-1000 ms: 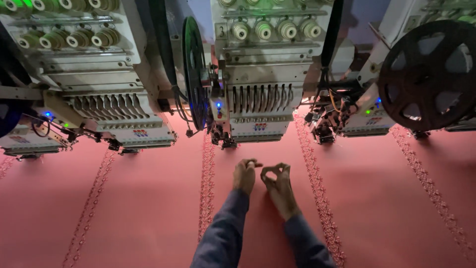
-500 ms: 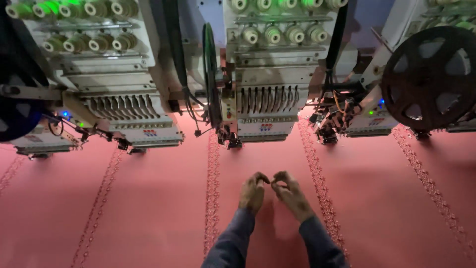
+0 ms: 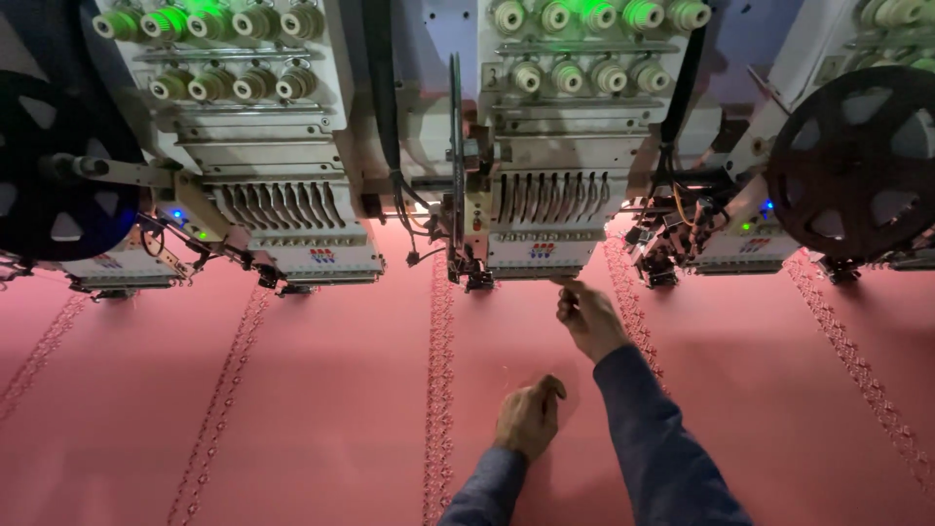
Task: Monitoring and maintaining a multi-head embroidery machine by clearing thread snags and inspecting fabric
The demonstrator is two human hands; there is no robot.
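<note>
Right hand (image 3: 587, 317) reaches forward and up to the lower front edge of the middle embroidery head (image 3: 538, 209), its fingers drawn narrowly together as if pinching something too fine to make out; whether it holds a thread cannot be told. Left hand (image 3: 531, 417) rests lower down on the pink fabric (image 3: 321, 390), loosely curled with thumb and forefinger close together, nothing visible between them. Both arms wear dark blue sleeves (image 3: 653, 438).

That embroidery head stands upright, its row of needle bars running vertically and pointing down at the cloth. Just left of the hands, a stitched band (image 3: 440, 380) runs lengthwise from the machine toward the viewer. Another head (image 3: 282, 209) sits to the left, and a dark spoked reel (image 3: 857, 161) hangs at the right.
</note>
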